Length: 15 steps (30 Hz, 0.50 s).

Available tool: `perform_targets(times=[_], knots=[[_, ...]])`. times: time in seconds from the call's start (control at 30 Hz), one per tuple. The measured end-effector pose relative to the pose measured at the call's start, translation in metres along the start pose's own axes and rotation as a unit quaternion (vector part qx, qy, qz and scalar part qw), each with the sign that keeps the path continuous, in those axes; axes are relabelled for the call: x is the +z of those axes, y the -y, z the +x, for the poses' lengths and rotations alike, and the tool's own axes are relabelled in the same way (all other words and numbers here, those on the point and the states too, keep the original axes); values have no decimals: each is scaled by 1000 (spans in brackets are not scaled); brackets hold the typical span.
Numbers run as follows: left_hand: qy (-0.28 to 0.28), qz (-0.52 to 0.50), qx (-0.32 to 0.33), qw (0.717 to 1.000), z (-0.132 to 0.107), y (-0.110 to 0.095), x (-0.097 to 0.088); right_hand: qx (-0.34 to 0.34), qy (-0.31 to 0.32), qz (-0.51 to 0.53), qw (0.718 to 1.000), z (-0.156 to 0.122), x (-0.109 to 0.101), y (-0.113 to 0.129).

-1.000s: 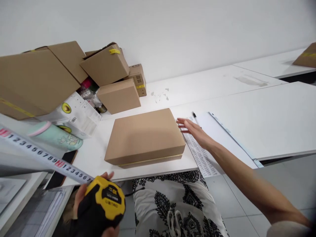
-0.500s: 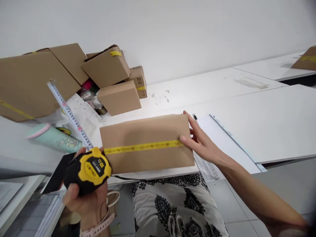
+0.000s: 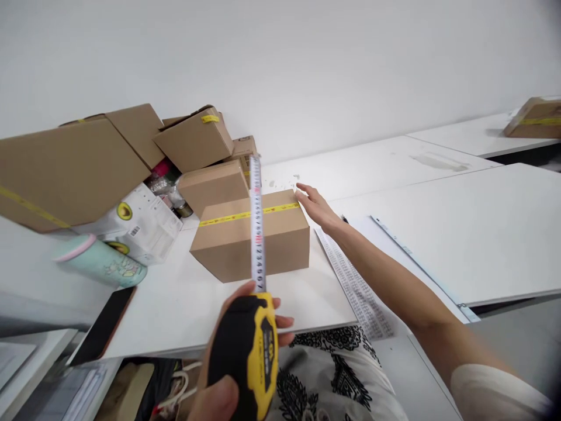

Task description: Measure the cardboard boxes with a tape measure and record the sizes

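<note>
A brown cardboard box (image 3: 280, 242) with a strip of yellow tape along its top stands on edge on the white table (image 3: 175, 304). My right hand (image 3: 318, 206) rests against the box's upper right corner, fingers stretched out. My left hand (image 3: 228, 386) grips a yellow and black tape measure (image 3: 252, 351) near the table's front edge. Its white blade (image 3: 256, 222) runs straight up over the front of the box and past its top.
A heap of cardboard boxes (image 3: 131, 152) lies at the back left, with a white avocado carton (image 3: 140, 219), a mint-green bottle (image 3: 99, 263) and a dark phone (image 3: 103, 327) nearby. Printed sheets (image 3: 350, 275) and a pen lie right of the box. Another box (image 3: 532, 117) sits far right.
The box was tipped up from lying flat and now stands on its edge. My left hand swung the tape measure from the left to the middle, so its blade now runs up the box.
</note>
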<state>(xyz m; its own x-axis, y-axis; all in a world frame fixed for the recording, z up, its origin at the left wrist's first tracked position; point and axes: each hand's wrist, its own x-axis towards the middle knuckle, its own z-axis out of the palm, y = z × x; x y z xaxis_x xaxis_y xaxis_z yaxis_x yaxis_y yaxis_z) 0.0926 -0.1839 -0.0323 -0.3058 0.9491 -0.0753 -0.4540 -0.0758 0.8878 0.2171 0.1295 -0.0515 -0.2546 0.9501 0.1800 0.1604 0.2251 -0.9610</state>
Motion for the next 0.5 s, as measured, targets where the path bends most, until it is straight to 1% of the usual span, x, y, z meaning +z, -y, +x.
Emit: perform_targets(times=[0.07,0.13,0.23,0.3,0.4,0.43,0.5], knots=[[18,-12,-48,999,-2,2,7,-50,-23,20,998,7,0,-1],[40,-28,-64,997,0,2,15,-84,-24,54,995,13,0,0],[83,-59,-76,992,1,1,24,-93,-3,94,991,21,-2,5],[91,-68,-75,991,1,0,26,-76,50,118,989,23,-6,7],[61,-58,-55,995,-1,-2,24,-54,158,140,976,22,-12,7],[50,-54,-48,996,-2,-3,23,-50,179,137,973,21,-13,6],[39,-48,-42,997,-2,-2,21,-39,187,126,974,19,-12,5]])
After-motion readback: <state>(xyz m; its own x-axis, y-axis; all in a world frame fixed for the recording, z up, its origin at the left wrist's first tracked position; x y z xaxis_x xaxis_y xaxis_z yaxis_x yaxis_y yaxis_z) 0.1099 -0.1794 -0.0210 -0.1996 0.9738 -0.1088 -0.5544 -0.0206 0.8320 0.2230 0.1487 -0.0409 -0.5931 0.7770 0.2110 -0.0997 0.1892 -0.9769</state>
